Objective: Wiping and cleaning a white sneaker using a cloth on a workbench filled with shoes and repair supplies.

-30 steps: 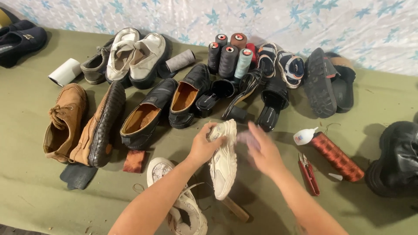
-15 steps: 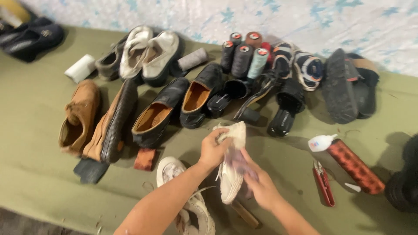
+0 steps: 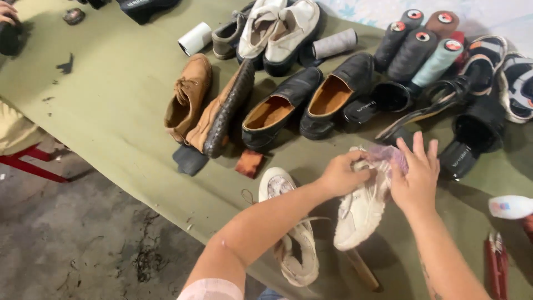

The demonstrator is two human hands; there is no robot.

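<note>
My left hand (image 3: 340,174) grips the top of a cream sneaker (image 3: 360,210) that stands toe-down over the green cloth-covered table (image 3: 122,111). My right hand (image 3: 415,176) presses a pale purple cloth (image 3: 387,154) against the sneaker's heel, fingers spread over it. The matching cream sneaker (image 3: 288,233) lies under my left forearm near the table's front edge. A wooden handle (image 3: 362,270) pokes out below the held shoe.
Tan shoes (image 3: 204,105), black loafers (image 3: 302,105), white sneakers (image 3: 277,28), black heels (image 3: 461,128) and several thread spools (image 3: 422,44) lie behind. A small brown block (image 3: 249,163) and dark patch (image 3: 189,160) sit nearby. Red tool (image 3: 496,266) and white bottle (image 3: 511,206) at right. Another person's hand (image 3: 8,11) at far left.
The camera has swung left and down, so the floor and table edge now show. My hands stay on the sneaker, with the right hand rubbing the cloth higher on it.
</note>
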